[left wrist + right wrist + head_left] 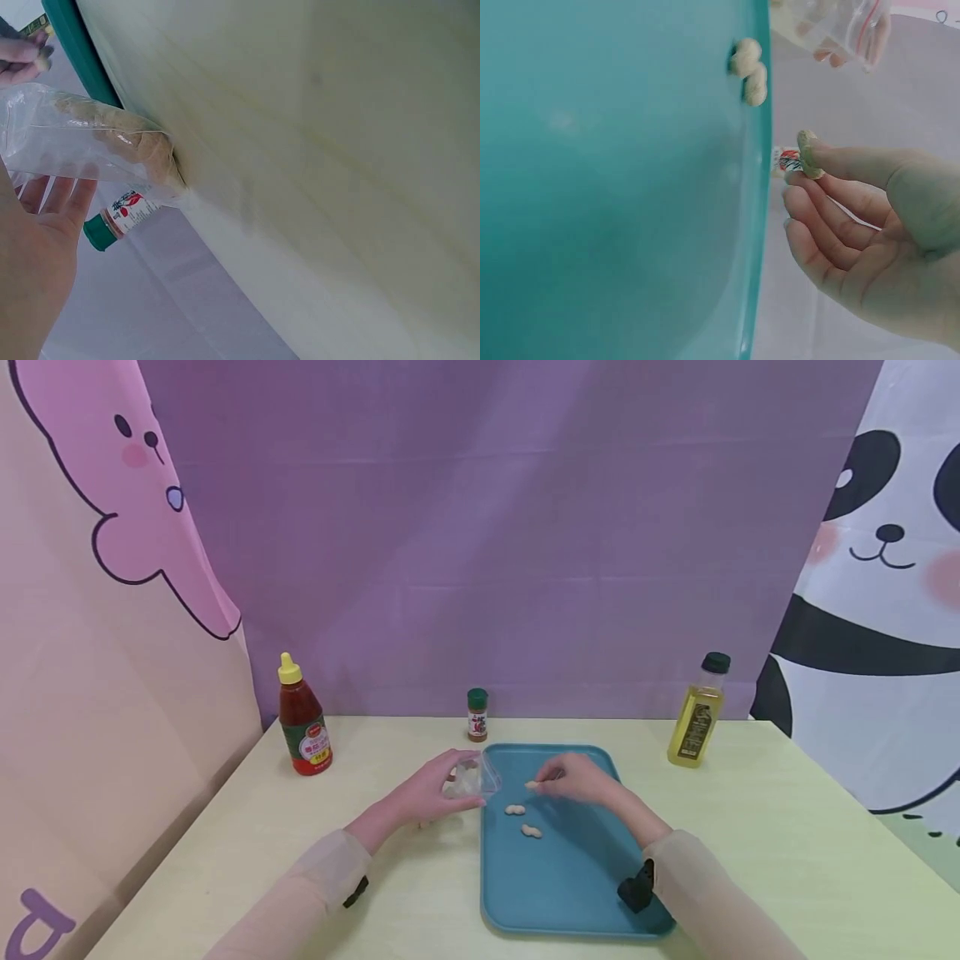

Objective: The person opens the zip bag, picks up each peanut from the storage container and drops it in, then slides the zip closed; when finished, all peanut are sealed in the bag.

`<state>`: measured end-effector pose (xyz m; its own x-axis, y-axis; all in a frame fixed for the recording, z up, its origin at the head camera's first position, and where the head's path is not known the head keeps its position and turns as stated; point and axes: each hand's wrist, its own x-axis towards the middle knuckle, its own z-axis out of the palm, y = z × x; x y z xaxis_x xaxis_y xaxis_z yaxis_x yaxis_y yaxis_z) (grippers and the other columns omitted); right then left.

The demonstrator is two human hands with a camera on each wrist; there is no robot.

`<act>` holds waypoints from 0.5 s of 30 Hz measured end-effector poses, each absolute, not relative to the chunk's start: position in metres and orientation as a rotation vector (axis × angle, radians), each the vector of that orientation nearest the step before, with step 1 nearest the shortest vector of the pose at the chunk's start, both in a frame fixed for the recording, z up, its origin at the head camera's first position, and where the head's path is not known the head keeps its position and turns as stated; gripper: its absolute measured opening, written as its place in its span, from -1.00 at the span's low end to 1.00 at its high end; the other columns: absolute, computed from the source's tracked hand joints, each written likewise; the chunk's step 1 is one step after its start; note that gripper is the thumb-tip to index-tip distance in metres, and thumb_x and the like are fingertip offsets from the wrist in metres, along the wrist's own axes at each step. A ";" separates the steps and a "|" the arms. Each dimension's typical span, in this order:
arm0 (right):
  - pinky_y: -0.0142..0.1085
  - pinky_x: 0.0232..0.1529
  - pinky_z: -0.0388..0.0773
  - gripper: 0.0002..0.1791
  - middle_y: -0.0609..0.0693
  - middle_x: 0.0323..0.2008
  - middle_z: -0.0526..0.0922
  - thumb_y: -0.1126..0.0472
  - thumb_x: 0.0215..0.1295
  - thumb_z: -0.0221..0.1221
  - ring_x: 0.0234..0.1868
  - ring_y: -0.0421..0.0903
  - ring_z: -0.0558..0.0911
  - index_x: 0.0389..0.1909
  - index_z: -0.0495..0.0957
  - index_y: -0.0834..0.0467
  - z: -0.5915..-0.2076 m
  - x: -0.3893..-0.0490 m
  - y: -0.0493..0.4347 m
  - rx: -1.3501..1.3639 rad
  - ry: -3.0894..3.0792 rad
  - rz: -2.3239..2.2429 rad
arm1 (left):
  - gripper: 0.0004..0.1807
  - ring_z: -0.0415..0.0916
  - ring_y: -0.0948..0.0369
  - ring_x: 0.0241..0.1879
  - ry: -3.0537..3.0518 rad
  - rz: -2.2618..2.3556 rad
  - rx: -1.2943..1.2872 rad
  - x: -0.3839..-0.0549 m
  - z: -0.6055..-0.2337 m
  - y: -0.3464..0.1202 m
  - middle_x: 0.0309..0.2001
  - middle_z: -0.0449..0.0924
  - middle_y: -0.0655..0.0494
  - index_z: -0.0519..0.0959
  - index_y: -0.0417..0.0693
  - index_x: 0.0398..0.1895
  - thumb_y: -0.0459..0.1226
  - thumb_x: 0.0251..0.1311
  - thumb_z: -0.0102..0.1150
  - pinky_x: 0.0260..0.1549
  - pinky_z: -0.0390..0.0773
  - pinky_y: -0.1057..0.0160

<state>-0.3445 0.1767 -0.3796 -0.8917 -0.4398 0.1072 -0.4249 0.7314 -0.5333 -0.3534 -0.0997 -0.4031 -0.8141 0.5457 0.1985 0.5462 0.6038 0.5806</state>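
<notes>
My left hand [433, 789] holds a clear zip bag [483, 775] beside the left edge of the blue tray [555, 893]. In the left wrist view, tan peanuts [139, 142] fill the far end of this bag [45, 146]. Over the tray, my right hand [576, 778] pinches one peanut [808, 154] between thumb and fingertips. Two more peanuts lie on the tray: an upper one [514, 810] and, a little nearer me, a lower one [531, 832].
A small green-capped spice jar [477, 715] stands behind the tray. To the far left is a red sauce bottle [306, 727] with a yellow cap. At the back right stands an oil bottle [699, 714]. A purple cloth [487, 568] hangs behind the table.
</notes>
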 end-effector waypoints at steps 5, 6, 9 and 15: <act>-0.28 -0.34 0.58 -0.76 -0.01 -0.32 0.69 0.06 0.24 0.20 -0.32 -0.10 0.62 -0.25 0.66 0.16 -0.373 -0.342 0.168 -0.774 2.947 -0.971 | -0.13 0.35 0.23 0.18 -2.813 -1.018 -0.953 -0.352 -0.403 -0.100 0.27 0.32 0.19 0.19 0.15 0.37 0.24 0.01 0.20 0.10 0.49 0.20; -0.28 -0.33 0.59 -0.76 0.00 -0.31 0.69 0.06 0.25 0.20 -0.32 -0.10 0.63 -0.24 0.66 0.15 -0.371 -0.341 0.166 -0.788 2.955 -0.988 | -0.13 0.35 0.23 0.18 -2.812 -1.020 -0.955 -0.352 -0.403 -0.100 0.27 0.32 0.19 0.19 0.15 0.37 0.23 0.01 0.21 0.10 0.49 0.20; -0.28 -0.30 0.60 -0.76 -0.02 -0.29 0.68 0.04 0.25 0.20 -0.30 -0.13 0.63 -0.22 0.66 0.12 -0.367 -0.337 0.159 -0.802 2.964 -1.049 | -0.14 0.35 0.23 0.18 -2.806 -1.019 -0.963 -0.351 -0.402 -0.100 0.27 0.32 0.19 0.19 0.15 0.37 0.22 0.02 0.21 0.11 0.49 0.20; -0.33 -0.28 0.60 -0.72 -0.07 -0.28 0.68 -0.02 0.22 0.21 -0.31 -0.20 0.62 -0.20 0.65 0.07 -0.359 -0.333 0.146 -0.821 2.944 -1.117 | -0.18 0.34 0.24 0.19 -2.784 -1.028 -0.987 -0.351 -0.401 -0.100 0.27 0.32 0.19 0.20 0.14 0.36 0.15 0.05 0.25 0.11 0.48 0.20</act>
